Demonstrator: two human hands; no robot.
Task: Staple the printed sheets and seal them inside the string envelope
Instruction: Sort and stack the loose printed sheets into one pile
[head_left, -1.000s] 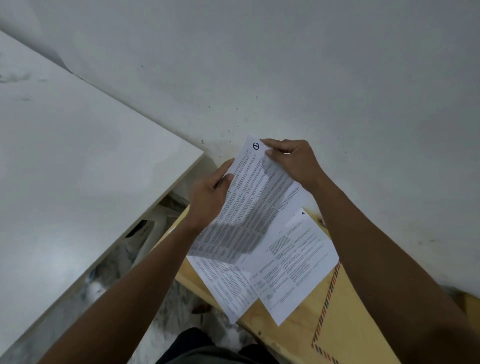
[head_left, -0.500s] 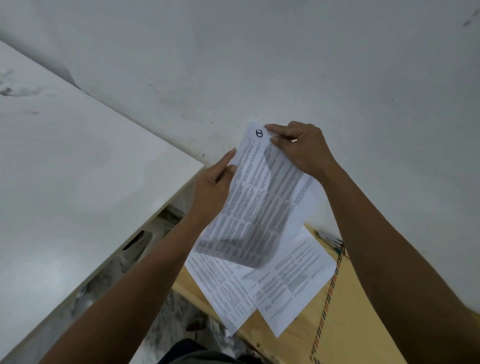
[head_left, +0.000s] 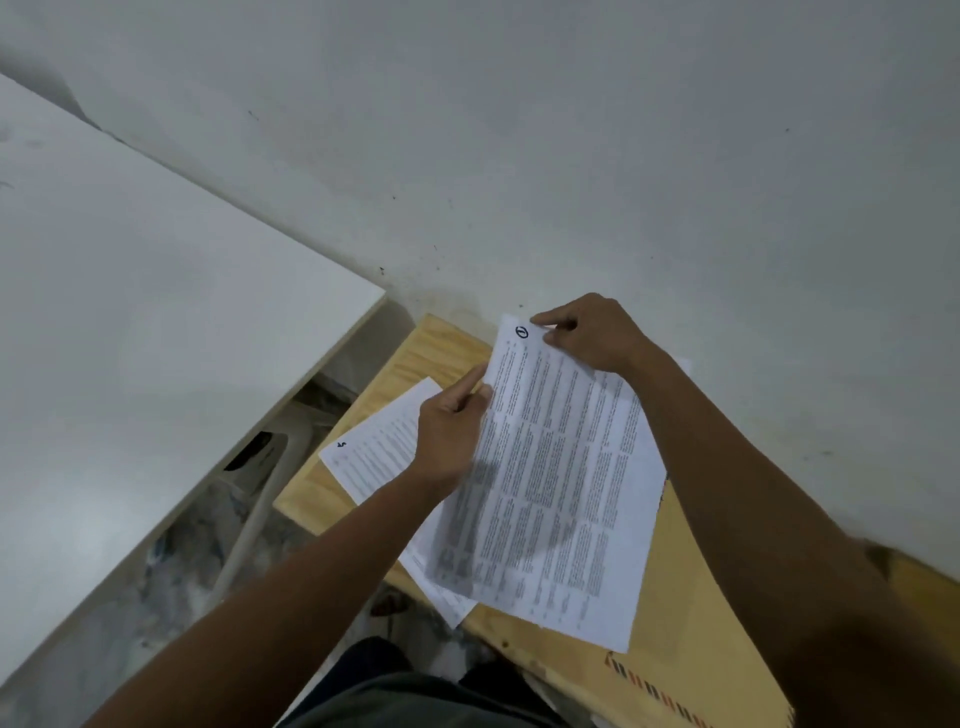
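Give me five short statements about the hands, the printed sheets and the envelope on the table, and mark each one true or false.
1. Both hands hold the top sheet. True: the left hand grips its left edge and the right hand pinches its top corner.
2. The held sheet bears a circled 1 near its top corner. True.
3. A stapler is clamped on the sheets. False: no stapler shows in the head view.
4. Another printed sheet lies on the wooden table, left of the held one. True.
5. The sheets are already inside the envelope. False: the brown envelope lies flat on the table, partly under the held sheet, and the sheets are outside it.
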